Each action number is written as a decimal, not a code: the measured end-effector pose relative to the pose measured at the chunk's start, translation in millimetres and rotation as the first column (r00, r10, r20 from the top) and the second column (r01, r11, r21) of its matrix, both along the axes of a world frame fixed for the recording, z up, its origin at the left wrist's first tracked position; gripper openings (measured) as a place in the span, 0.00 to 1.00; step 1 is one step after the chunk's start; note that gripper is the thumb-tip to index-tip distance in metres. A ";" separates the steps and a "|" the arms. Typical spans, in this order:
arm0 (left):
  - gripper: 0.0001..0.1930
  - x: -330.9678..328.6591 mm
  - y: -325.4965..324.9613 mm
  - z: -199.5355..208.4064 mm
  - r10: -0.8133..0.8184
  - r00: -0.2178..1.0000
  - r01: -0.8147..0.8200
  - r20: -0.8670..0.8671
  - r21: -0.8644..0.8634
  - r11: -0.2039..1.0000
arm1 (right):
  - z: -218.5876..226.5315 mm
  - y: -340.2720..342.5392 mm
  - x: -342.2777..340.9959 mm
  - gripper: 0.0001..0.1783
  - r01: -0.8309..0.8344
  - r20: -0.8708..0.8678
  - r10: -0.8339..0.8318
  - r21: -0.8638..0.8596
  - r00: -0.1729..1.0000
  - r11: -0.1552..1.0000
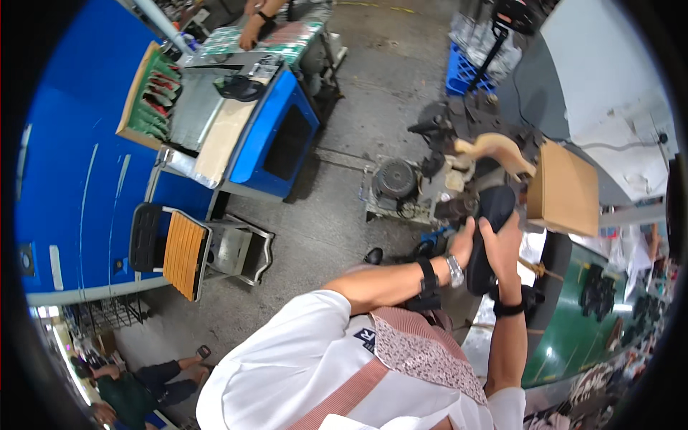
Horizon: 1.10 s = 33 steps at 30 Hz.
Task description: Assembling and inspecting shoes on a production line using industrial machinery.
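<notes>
Both my hands grip one long black shoe sole (pixel 482 247) in front of my chest. It stands nearly upright in the picture, and its wider far end reaches toward a dark machine (pixel 459 204). My left hand (pixel 462 244) closes on its left side, with a watch and a black band at the wrist. On the opposite side my right hand (pixel 504 244) has its thumb laid along the sole and its fingers wrapped behind. I cannot tell whether the sole touches the machine. A tan curved guard (pixel 499 150) rises just beyond it.
An open cardboard box (pixel 566 188) stands right of the machine; a motor (pixel 396 178) sits left. A green conveyor table (pixel 573 322) carries black pieces at right. Across the aisle are a slatted chair (pixel 185 254), a blue workstation (pixel 276 143) and other people.
</notes>
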<state>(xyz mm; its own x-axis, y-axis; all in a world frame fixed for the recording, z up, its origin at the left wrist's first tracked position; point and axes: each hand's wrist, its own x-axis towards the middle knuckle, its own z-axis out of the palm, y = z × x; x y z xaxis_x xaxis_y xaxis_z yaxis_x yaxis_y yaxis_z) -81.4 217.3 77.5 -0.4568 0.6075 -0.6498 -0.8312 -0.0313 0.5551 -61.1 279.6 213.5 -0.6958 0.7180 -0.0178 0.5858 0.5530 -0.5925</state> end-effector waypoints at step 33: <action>0.34 5.4 0.8 21.6 0.150 0.888 -0.347 0.434 0.422 0.838 | -8.5 -27.5 9.0 0.36 -0.026 0.034 0.021 0.136 0.999 0.990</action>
<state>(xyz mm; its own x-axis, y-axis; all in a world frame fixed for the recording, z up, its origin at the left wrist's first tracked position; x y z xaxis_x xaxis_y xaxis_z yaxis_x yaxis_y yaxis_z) -76.1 218.1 99.1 -0.4220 0.7815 -0.4595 -0.8941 -0.4426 0.0683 -52.1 252.1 205.1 -0.7130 0.6989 0.0563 0.5895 0.6410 -0.4915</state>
